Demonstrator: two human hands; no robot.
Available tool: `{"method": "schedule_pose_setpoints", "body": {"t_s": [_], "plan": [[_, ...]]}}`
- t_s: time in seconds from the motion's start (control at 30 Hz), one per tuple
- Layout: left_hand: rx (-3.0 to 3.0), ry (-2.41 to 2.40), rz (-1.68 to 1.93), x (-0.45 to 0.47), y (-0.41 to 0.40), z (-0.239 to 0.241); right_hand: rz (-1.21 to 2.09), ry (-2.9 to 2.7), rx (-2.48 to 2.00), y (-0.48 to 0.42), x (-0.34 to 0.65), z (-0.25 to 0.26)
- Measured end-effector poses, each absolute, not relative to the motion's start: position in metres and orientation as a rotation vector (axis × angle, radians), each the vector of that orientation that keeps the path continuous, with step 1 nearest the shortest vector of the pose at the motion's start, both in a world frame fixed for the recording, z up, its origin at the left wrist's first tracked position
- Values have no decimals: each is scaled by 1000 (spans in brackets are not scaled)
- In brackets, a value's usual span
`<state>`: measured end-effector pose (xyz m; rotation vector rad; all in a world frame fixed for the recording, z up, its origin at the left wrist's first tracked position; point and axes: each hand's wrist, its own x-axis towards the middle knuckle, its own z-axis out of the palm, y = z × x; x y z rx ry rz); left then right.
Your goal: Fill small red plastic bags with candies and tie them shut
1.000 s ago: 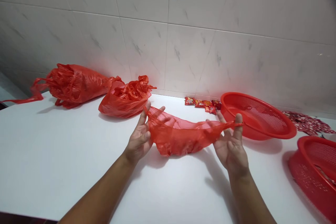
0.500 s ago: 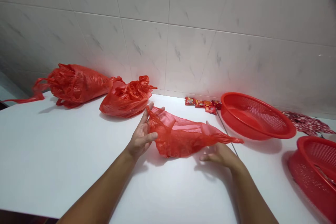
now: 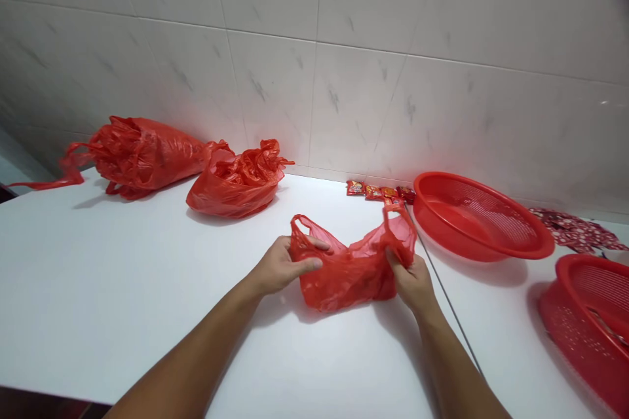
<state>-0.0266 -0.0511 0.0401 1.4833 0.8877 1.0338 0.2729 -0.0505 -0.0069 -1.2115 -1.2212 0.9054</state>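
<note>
Thin red plastic forms the carrier bag (image 3: 346, 285) that the person holds up between both hands, above the white surface (image 3: 122, 294). The left hand (image 3: 287, 265) has its grip on the bag's left side, thumb across the front. The right hand (image 3: 411, 275) clasps the gathered right side, thumb in front. The bag spans the gap between the two grips, mouth upward, with a loop handle rising above each hand.

Beyond it, small snack packets (image 3: 373, 193) line the foot of the tiled wall (image 3: 275, 78), next to a perforated red basket (image 3: 491, 249). Two bundles of red bags (image 3: 164, 154) (image 3: 230, 200) lie to the left.
</note>
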Motion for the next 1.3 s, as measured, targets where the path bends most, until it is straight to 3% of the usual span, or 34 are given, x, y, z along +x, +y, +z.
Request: {"method": "schedule_pose_setpoints", "body": {"t_s": [0.33, 0.43, 0.67, 0.93, 1.3], "plan": [[1009, 331, 1439, -53, -41, 51, 1665, -520, -907, -48, 264, 1], [1070, 459, 1380, -56, -31, 43, 1623, -451, -848, -45, 260, 0], [1323, 843, 796, -6, -59, 8, 1570, -492, -772, -49, 253, 0], [1227, 807, 1096, 33, -77, 4, 1716, -639, -567, -76, 228, 20], [611, 496, 1245, 34, -73, 15, 1607, -784, -844, -71, 226, 5]]}}
